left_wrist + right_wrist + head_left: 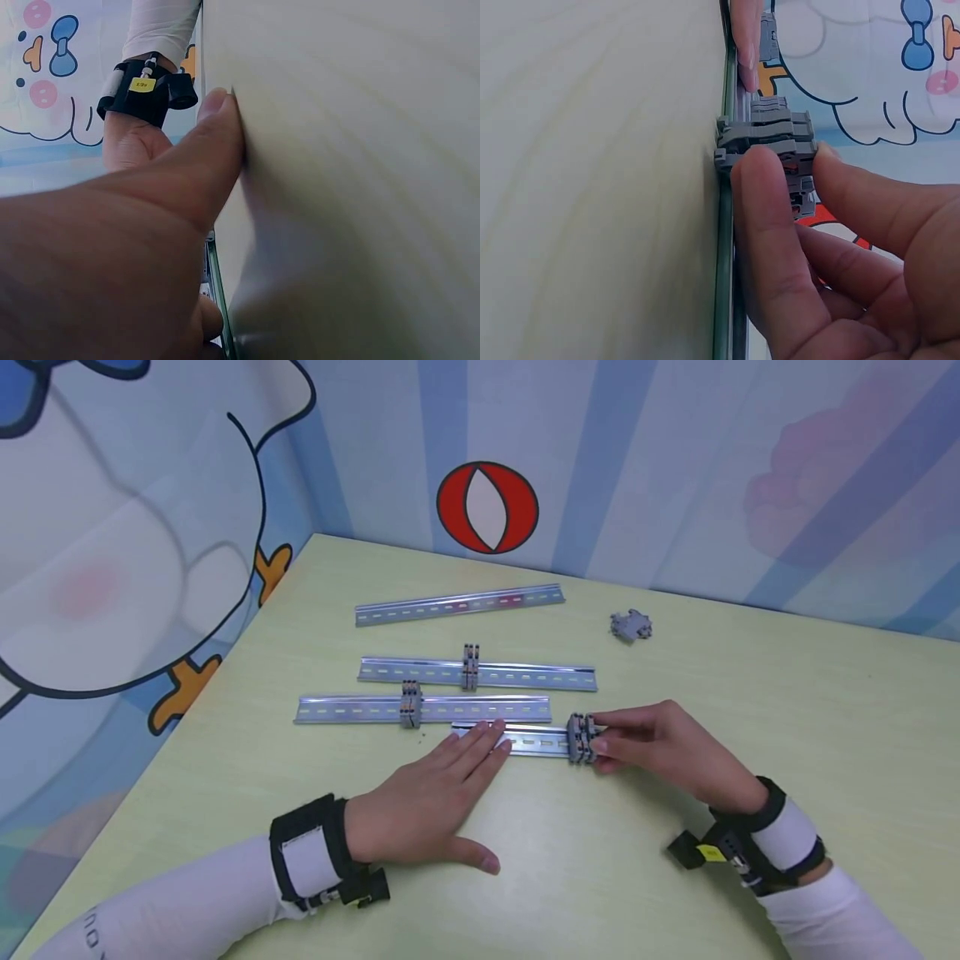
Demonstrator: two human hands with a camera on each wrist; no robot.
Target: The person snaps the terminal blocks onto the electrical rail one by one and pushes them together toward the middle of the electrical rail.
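Nearest me lies a slotted metal DIN rail (536, 743), partly covered by my hands. My left hand (429, 802) rests on its left part with straight fingers, the thumb spread out over the table. Grey terminal blocks (581, 739) sit side by side across this rail, and my right hand (667, 752) pinches them between thumb and fingers from the right. In the right wrist view the terminal blocks (769, 139) straddle the rail (726, 277), fingertips against their sides. The left wrist view is mostly filled by the left thumb (214, 150).
Behind lie more DIN rails: one bearing grey terminal blocks (410, 704), another with blocks (470, 667) near its middle, and a bare rail (461, 605) farthest back. A small pile of grey parts (631, 626) lies at back right. Printed walls (637, 468) border the table.
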